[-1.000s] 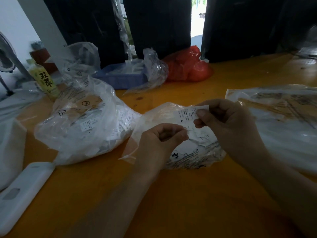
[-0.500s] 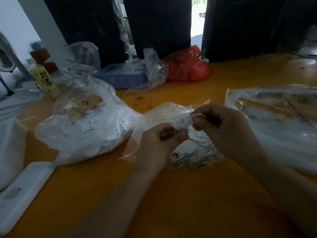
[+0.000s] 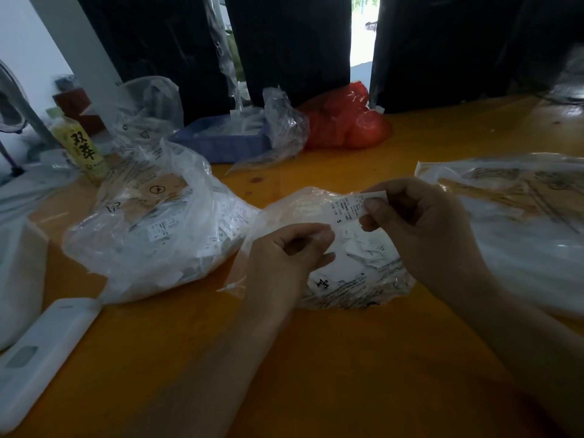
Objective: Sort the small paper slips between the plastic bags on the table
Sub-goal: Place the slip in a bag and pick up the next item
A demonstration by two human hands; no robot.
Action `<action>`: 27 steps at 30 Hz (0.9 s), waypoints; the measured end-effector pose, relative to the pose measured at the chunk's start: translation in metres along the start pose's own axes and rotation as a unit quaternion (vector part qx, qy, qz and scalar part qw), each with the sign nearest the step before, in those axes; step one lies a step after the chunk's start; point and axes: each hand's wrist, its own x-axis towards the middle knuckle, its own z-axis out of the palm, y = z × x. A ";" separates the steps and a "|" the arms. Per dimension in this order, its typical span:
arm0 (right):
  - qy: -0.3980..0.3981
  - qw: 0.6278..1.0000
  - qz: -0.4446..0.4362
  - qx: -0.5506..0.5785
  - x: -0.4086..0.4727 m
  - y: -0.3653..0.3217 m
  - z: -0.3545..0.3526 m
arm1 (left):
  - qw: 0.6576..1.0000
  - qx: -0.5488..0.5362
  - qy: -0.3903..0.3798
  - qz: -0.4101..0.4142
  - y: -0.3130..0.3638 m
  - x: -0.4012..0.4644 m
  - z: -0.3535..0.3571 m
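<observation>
Head view: the right hand [image 3: 423,229] pinches a small white printed paper slip [image 3: 354,208] between thumb and curled forefinger at the slip's upper right end. The left hand [image 3: 284,257] has its fingers curled with thumb against forefinger just below the slip's lower left end; whether it grips that end, or plastic film, cannot be told.

The slip is held at frame centre, above the small crumpled clear plastic bag [image 3: 341,279] lying on the orange wooden table [image 3: 347,358]. Its long axis runs diagonally, from lower left, where an "S" is printed, up to the right.

Progress, as a judgement: sorting is under way. The large clear plastic bag [image 3: 151,222] at centre left is bulging with slips, and the small bag holds a few. The flat clear plastic bag [image 3: 521,222] at the right edge shows printing only. The held slip is not yet placed in any bag.
</observation>
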 end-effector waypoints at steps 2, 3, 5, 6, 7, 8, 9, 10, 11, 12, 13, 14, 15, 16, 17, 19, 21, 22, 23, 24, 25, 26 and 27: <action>0.000 1.000 -0.002 0.004 -0.001 -0.001 0.000 | 1.000 0.009 -0.007 0.015 0.001 0.001 0.000; 0.001 1.000 -0.006 0.004 -0.001 -0.002 0.000 | 1.000 0.016 -0.012 0.019 0.001 0.000 0.000; 0.007 1.000 -0.018 0.004 -0.002 -0.003 0.000 | 0.999 0.020 -0.018 0.023 0.000 0.000 0.000; 0.011 1.000 -0.023 0.003 -0.001 -0.004 0.000 | 0.999 0.020 -0.019 0.024 -0.001 0.001 0.000; 0.013 1.000 -0.028 0.001 -0.001 -0.005 -0.001 | 0.999 0.020 -0.020 0.024 -0.001 0.000 0.000; 0.014 0.999 -0.032 -0.002 -0.001 -0.005 -0.001 | 0.999 0.019 -0.022 0.023 -0.001 0.000 0.000; 0.013 0.999 -0.033 -0.003 -0.001 -0.006 -0.001 | 0.999 0.018 -0.025 0.023 -0.001 0.000 -0.001; 0.010 0.999 -0.034 -0.005 -0.001 -0.005 -0.001 | 0.999 0.019 -0.027 0.022 -0.002 0.000 -0.001; 0.006 0.999 -0.037 -0.010 -0.001 -0.005 -0.001 | 0.999 0.021 -0.029 0.021 -0.002 0.000 -0.001; 0.002 0.999 -0.041 -0.018 -0.002 -0.004 -0.001 | 0.999 0.021 -0.030 0.019 -0.002 0.000 -0.001; -0.003 0.999 -0.044 -0.026 -0.002 -0.004 -0.001 | 0.999 0.017 -0.032 0.015 -0.002 0.000 -0.001; -0.008 0.998 -0.043 -0.033 -0.003 -0.003 0.000 | 0.999 0.012 -0.035 0.012 -0.002 0.000 -0.001; -0.010 0.998 -0.043 -0.041 -0.003 -0.002 0.001 | 0.999 0.008 -0.038 0.010 -0.002 0.000 -0.001; -0.010 0.998 -0.044 -0.050 -0.003 -0.001 0.002 | 0.999 0.006 -0.042 0.010 -0.001 0.000 0.000; -0.007 0.997 -0.047 -0.057 -0.004 -0.001 0.002 | 0.999 0.000 -0.046 0.010 0.001 -0.001 0.001; 0.004 0.997 -0.051 -0.058 -0.004 0.000 0.002 | 0.998 -0.029 -0.050 0.004 0.003 -0.002 0.002; 0.020 0.997 -0.053 -0.055 -0.003 0.000 0.000 | 0.997 -0.052 -0.052 -0.003 0.004 -0.002 0.002; 0.026 0.997 -0.055 -0.055 -0.002 0.001 -0.001 | 0.997 -0.054 -0.054 -0.006 0.004 -0.001 0.002; 0.028 0.997 -0.054 -0.057 -0.001 0.001 -0.001 | 0.997 -0.055 -0.055 -0.008 0.004 -0.001 0.001; 0.025 0.997 -0.051 -0.058 -0.001 0.001 -0.002 | 0.997 -0.056 -0.056 -0.009 0.004 -0.001 0.001; 0.019 0.997 -0.048 -0.064 0.000 0.002 -0.002 | 0.997 -0.055 -0.055 -0.010 0.005 -0.001 0.001; 0.009 0.996 -0.048 -0.073 0.000 0.002 -0.003 | 0.997 -0.053 -0.052 -0.010 0.006 -0.002 0.001; -0.001 0.995 -0.048 -0.084 0.000 0.003 -0.003 | 0.997 -0.051 -0.049 -0.011 0.006 -0.002 0.001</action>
